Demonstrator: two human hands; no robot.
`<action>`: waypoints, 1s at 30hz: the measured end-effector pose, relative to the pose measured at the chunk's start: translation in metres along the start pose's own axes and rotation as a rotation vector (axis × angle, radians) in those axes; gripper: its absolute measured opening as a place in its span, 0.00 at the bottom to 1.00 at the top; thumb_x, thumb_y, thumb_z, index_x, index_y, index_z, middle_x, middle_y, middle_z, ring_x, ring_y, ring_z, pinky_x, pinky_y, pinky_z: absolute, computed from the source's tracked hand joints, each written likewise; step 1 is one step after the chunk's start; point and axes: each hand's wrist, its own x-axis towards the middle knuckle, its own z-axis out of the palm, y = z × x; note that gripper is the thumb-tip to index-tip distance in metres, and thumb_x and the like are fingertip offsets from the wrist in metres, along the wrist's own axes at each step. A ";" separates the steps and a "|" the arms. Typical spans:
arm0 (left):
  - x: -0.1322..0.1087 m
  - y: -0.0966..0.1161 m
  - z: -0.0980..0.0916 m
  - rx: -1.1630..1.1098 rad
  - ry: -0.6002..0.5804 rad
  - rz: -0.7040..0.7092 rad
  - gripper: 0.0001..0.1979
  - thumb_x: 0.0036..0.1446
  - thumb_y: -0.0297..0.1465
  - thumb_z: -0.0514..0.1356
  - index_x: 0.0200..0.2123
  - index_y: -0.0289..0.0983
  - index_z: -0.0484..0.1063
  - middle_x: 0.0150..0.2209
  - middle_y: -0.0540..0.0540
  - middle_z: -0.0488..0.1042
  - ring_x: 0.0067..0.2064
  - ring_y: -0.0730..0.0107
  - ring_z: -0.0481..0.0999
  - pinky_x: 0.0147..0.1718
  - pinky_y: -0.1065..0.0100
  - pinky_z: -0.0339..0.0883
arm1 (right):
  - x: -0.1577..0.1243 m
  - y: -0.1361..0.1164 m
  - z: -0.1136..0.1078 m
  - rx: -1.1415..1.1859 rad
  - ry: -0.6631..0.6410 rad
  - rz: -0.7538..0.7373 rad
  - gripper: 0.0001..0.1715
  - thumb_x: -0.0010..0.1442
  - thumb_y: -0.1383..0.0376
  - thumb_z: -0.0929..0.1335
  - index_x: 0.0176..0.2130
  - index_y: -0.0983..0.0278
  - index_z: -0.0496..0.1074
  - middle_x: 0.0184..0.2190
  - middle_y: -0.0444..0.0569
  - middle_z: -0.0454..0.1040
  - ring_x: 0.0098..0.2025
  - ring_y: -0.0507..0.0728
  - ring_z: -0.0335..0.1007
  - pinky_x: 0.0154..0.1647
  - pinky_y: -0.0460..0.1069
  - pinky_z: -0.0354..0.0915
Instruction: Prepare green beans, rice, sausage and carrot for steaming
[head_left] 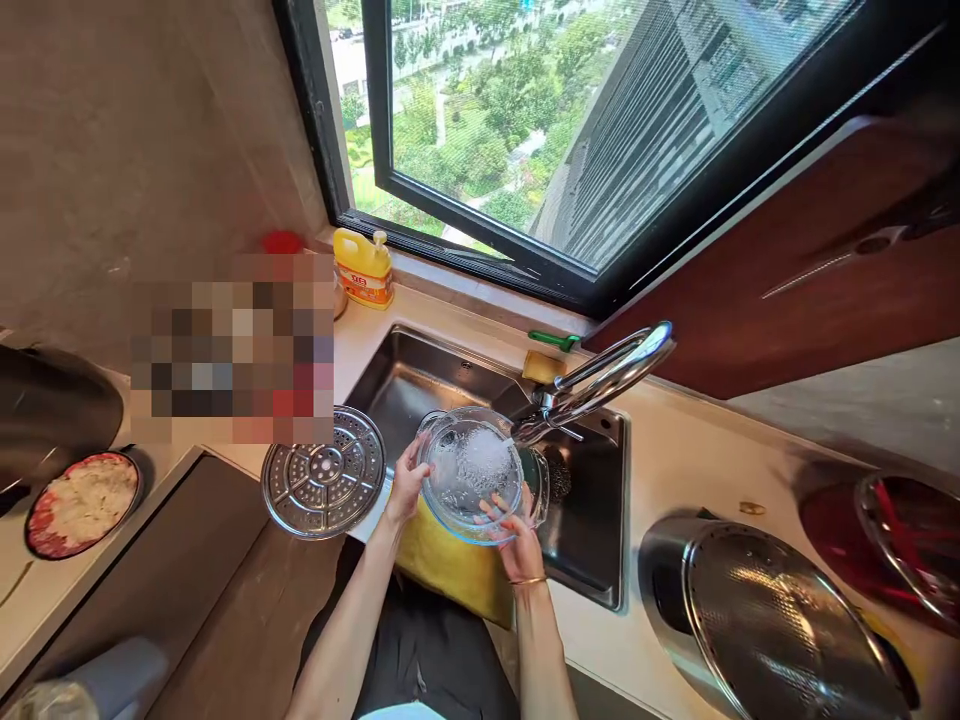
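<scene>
Over the steel sink (420,375) I hold a clear glass bowl (472,470) tilted toward me under the chrome tap (600,380). Water from the tap splashes white inside the bowl. My left hand (407,487) grips the bowl's left rim with fingers curled round it. My right hand (517,540) holds the lower right edge, fingers spread against the glass. A second glass item (536,480) sits partly hidden behind the bowl in the sink.
A perforated steel steamer plate (324,485) lies left of the sink. A yellow cloth (454,565) hangs over the counter's front edge. A yellow detergent bottle (364,267) stands on the sill, a sponge (543,366) behind the sink, a steel pot with lid (765,610) at right, a food dish (81,503) at left.
</scene>
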 end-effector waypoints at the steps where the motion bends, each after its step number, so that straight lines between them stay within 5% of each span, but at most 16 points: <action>1: -0.002 0.003 -0.005 0.003 -0.004 0.006 0.33 0.39 0.18 0.56 0.52 0.39 0.72 0.61 0.44 0.66 0.64 0.59 0.60 0.62 0.58 0.55 | -0.002 0.002 0.003 0.002 -0.003 -0.004 0.60 0.39 0.74 0.68 0.65 0.44 0.47 0.39 0.41 0.78 0.43 0.62 0.78 0.43 0.61 0.72; 6: -0.013 0.033 -0.041 0.018 -0.038 0.030 0.33 0.42 0.20 0.58 0.55 0.42 0.70 0.62 0.45 0.64 0.65 0.58 0.59 0.63 0.57 0.55 | -0.017 0.020 0.031 -0.031 -0.034 0.015 0.58 0.42 0.72 0.69 0.66 0.46 0.46 0.40 0.43 0.77 0.44 0.64 0.77 0.41 0.61 0.74; 12: -0.033 0.110 -0.088 0.095 -0.053 0.093 0.29 0.52 0.29 0.63 0.59 0.43 0.66 0.65 0.46 0.60 0.67 0.59 0.56 0.65 0.59 0.49 | -0.025 0.019 0.102 -0.138 -0.176 0.037 0.53 0.45 0.69 0.69 0.65 0.44 0.50 0.41 0.45 0.77 0.43 0.64 0.77 0.40 0.62 0.73; 17: -0.043 0.183 -0.114 0.005 -0.039 0.200 0.30 0.58 0.34 0.60 0.63 0.46 0.59 0.67 0.49 0.54 0.69 0.65 0.48 0.67 0.64 0.41 | -0.012 -0.003 0.190 -0.249 -0.385 0.045 0.53 0.46 0.68 0.69 0.66 0.48 0.49 0.39 0.45 0.77 0.40 0.62 0.77 0.39 0.60 0.73; 22: -0.025 0.240 -0.136 -0.217 0.007 0.243 0.31 0.61 0.39 0.57 0.65 0.53 0.52 0.69 0.53 0.49 0.68 0.63 0.50 0.64 0.57 0.50 | 0.001 -0.030 0.297 -0.436 -0.559 0.052 0.50 0.48 0.67 0.67 0.66 0.49 0.47 0.35 0.45 0.77 0.38 0.61 0.77 0.37 0.58 0.74; 26: 0.007 0.269 -0.152 -0.305 0.079 0.245 0.30 0.60 0.45 0.56 0.65 0.58 0.51 0.70 0.55 0.43 0.68 0.58 0.51 0.62 0.53 0.55 | 0.016 -0.039 0.375 -0.619 -0.670 0.047 0.50 0.48 0.67 0.65 0.65 0.49 0.45 0.33 0.44 0.76 0.35 0.59 0.77 0.34 0.56 0.74; 30: 0.038 0.277 -0.166 -0.454 0.161 0.227 0.30 0.59 0.46 0.56 0.64 0.57 0.52 0.70 0.53 0.45 0.67 0.55 0.54 0.59 0.51 0.60 | 0.037 -0.032 0.429 -0.777 -0.638 0.040 0.48 0.48 0.66 0.64 0.65 0.51 0.45 0.29 0.44 0.75 0.32 0.60 0.77 0.31 0.56 0.74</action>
